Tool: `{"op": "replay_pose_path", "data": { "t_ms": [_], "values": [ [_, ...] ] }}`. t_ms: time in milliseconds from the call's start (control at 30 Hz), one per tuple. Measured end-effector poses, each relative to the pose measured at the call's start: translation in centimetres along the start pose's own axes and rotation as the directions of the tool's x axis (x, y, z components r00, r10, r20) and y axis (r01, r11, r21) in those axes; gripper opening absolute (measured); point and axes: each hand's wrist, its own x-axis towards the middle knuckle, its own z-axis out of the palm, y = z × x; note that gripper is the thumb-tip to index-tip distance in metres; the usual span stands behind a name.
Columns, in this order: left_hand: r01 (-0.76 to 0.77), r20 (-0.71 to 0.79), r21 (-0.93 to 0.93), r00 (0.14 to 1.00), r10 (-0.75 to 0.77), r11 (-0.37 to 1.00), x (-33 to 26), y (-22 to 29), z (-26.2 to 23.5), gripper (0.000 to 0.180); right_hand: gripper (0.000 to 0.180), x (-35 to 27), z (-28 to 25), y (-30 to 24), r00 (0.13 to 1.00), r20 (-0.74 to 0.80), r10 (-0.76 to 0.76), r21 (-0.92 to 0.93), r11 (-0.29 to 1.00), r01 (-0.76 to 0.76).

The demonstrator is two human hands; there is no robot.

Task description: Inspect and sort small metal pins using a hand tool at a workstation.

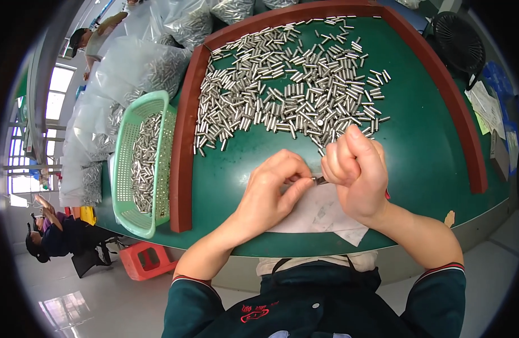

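My left hand (272,191) is closed over the near part of the green table, thumb and forefinger pinching a small silvery metal pin (314,179). Right beside it, my right hand (358,172) makes a fist round a slim tool. Only the tool's dark metal tip (321,181) and a bit of red by the palm show; its exact kind is hidden. The tip meets or nearly meets the pin. Under both hands lies a whitish, stained cloth or paper sheet (321,209). Beyond them, many loose metal pins (293,96) are spread over the green tabletop (423,129).
A reddish-brown wooden rim (183,146) borders the work area on three sides. Left of it stands a green basket (123,169) of pins, with clear bags (141,65) of metal parts beyond. A black fan (454,40) and papers (486,107) are at right. Other people appear far left, near a red stool (144,262).
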Motion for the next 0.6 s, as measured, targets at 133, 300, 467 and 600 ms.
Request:
{"op": "replay_pose_path", "data": {
  "t_ms": [133,300,467,600],
  "values": [
    [0.321,0.137,-0.757,0.930,-0.341,0.570,0.3,0.0,-1.7,0.011,0.043,0.0,0.5,-0.5,1.000,0.011,0.003,-0.011,1.000,-0.003],
    [0.343,0.212,-0.867,0.910,-0.357,0.361,0.8,-1.4,-2.1,0.016,0.044,0.4,0.5,-0.3,1.000,-0.005,0.006,-0.053,0.999,-0.006],
    [0.354,0.217,-0.865,0.903,-0.370,0.356,0.7,-1.5,-2.1,0.018,0.043,0.2,0.5,-0.3,1.000,0.005,0.020,-0.032,0.999,-0.019],
    [0.304,0.173,-0.903,0.904,-0.391,0.305,1.2,-0.5,-2.1,0.026,0.046,0.1,0.9,-0.4,0.999,-0.038,0.009,-0.082,0.997,-0.012]
  ]
}}
